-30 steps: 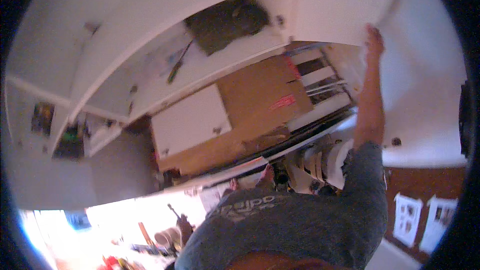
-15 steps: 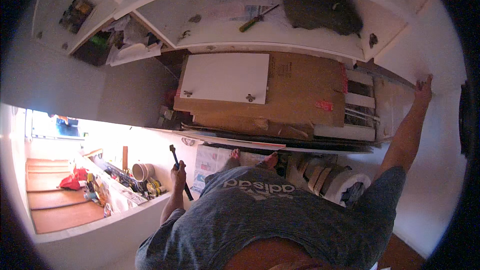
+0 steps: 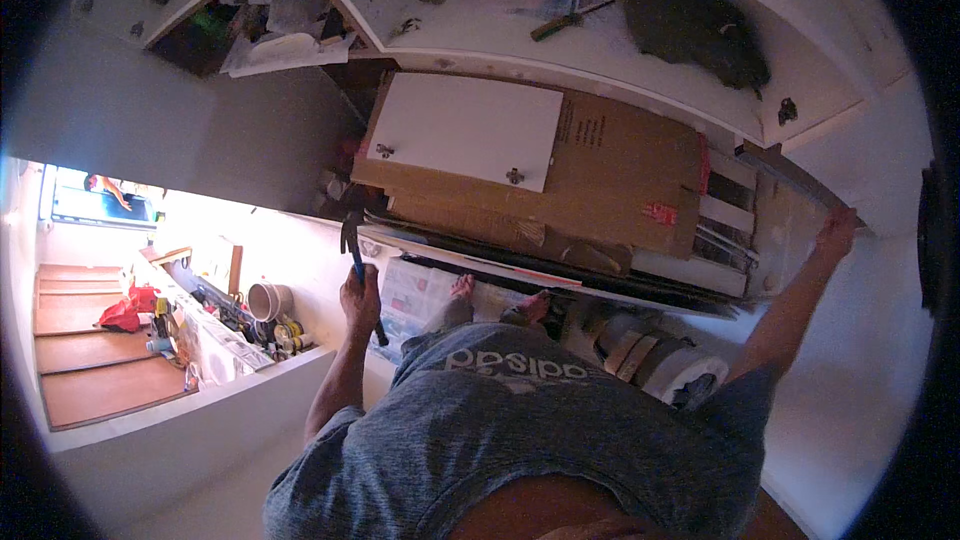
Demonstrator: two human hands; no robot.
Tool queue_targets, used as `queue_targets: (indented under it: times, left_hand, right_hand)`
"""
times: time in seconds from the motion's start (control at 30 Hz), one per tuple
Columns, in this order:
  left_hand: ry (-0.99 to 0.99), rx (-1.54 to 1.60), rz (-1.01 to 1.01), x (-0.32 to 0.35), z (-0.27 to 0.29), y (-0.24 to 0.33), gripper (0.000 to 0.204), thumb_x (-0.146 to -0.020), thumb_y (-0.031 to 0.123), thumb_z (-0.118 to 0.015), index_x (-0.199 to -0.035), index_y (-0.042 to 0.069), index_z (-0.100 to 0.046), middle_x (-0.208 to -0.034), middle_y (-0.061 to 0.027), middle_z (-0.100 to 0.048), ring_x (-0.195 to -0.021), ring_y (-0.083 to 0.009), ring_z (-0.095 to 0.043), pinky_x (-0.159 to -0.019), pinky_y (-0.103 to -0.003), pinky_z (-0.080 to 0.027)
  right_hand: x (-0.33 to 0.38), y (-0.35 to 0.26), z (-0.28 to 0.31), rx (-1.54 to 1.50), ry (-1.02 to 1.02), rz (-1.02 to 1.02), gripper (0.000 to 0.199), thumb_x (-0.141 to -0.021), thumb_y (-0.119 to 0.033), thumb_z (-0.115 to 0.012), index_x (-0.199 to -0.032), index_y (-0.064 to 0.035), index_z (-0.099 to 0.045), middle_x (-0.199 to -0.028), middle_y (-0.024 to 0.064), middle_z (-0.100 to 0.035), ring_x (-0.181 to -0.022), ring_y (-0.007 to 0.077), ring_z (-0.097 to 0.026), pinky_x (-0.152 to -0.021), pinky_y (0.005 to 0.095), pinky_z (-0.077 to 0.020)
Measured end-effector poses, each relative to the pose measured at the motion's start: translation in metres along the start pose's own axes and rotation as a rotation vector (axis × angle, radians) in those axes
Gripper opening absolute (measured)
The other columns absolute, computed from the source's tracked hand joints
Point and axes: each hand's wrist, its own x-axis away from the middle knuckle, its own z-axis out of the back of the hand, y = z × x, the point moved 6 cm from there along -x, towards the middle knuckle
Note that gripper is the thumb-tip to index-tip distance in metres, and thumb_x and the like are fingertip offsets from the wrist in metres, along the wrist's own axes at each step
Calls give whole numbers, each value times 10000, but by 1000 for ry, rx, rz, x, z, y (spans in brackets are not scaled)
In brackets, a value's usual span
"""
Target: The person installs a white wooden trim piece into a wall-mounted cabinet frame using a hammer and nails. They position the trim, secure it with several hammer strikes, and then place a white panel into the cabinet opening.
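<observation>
My left hand (image 3: pixel 360 302) is closed around the blue handle of a hammer (image 3: pixel 352 252), its dark head pointing up, held in front of my grey shirt. My right hand (image 3: pixel 838 230) reaches out to the right and presses against a white wall panel, just below the end of a long thin strip (image 3: pixel 790 173). Between my arms, my bare feet (image 3: pixel 500 300) stand on a sheet of newspaper (image 3: pixel 415 292).
A big cardboard sheet (image 3: pixel 620 165) and a white panel with two small knobs (image 3: pixel 465 130) lean ahead of me. White shelving above holds a dark cloth (image 3: pixel 690 20) and a screwdriver (image 3: pixel 565 20). Tape rolls (image 3: pixel 655 360) lie right of my feet. A cluttered ledge (image 3: pixel 235 325) and orange stairs (image 3: pixel 90 345) are at the left.
My right hand has come down from the high white panel to the wall by the strip. The view has swung, and my left hand with the hammer has come into sight.
</observation>
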Motion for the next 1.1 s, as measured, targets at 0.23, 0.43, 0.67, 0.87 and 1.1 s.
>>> queue_targets:
  times: [0.23,0.43,0.67,0.87,1.1]
  left_hand:
    - [-94,549,-206,-34,-32,104,291,-1071,323,-558,-957,63,-620,-715,44,-537,-654,-84,-478,-577,-288,-390]
    - [-189,885,-202,-39,-98,159,253,-1066,277,-584,-994,38,-627,-768,61,-538,-703,-51,-447,-589,-269,-391]
    - [-527,482,-282,-68,-95,179,332,-1051,335,-598,-1183,31,-617,-938,-60,-669,-809,-164,-616,-710,-328,-507]
    - [-987,1528,469,-129,-65,115,447,-1002,296,-573,-1334,-3,-565,-1001,-73,-641,-931,-205,-619,-771,-339,-484]
    - [-1246,1997,336,-141,9,162,668,-902,230,-570,-1499,-42,-443,-1142,-119,-620,-1026,-236,-586,-826,-344,-472]
  right_hand:
    - [415,117,-163,352,-482,-495,408,-1009,-341,-647,-1306,-62,-623,-1202,99,-686,-1085,231,-651,-932,374,-533]
    - [722,38,-304,327,-1277,-538,557,-938,-210,-744,-1415,-35,-515,-1289,154,-650,-1175,303,-637,-998,442,-517]
    - [793,20,-367,509,-1038,-398,485,-905,-334,-797,-1235,-28,-615,-1042,165,-722,-981,334,-702,-855,429,-545]
    - [794,48,-359,518,-805,-297,170,-918,-175,-804,-979,-55,-699,-743,9,-668,-577,100,-588,-513,281,-467]
    - [842,-23,-448,299,-957,-421,164,-886,-124,-826,-938,-40,-695,-729,4,-665,-527,50,-554,-444,235,-425]
